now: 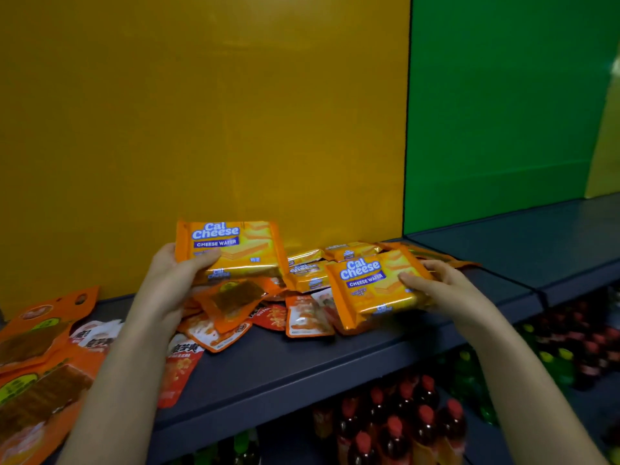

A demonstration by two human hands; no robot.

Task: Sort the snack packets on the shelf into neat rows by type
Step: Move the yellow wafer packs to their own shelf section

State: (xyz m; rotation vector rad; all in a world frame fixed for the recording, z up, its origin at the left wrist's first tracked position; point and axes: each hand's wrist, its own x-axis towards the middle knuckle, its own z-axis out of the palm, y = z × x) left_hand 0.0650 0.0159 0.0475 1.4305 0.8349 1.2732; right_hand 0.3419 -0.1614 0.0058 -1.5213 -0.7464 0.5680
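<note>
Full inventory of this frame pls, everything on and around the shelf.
Cal Cheese wafer packs: several loose plus two held, yellow-orange, shelf centre-back.
Orange pouches: several, brown contents, shelf left and centre.
Red-and-white sachets: several, shelf centre, partly under other packets.
Shelf: one, dark grey.
Back panels: two, yellow panel left, green panel right.
Bottles: many, mostly red caps, some yellow caps, below the shelf.
Left hand: grips the left wafer pack.
Right hand: grips the right wafer pack.
</note>
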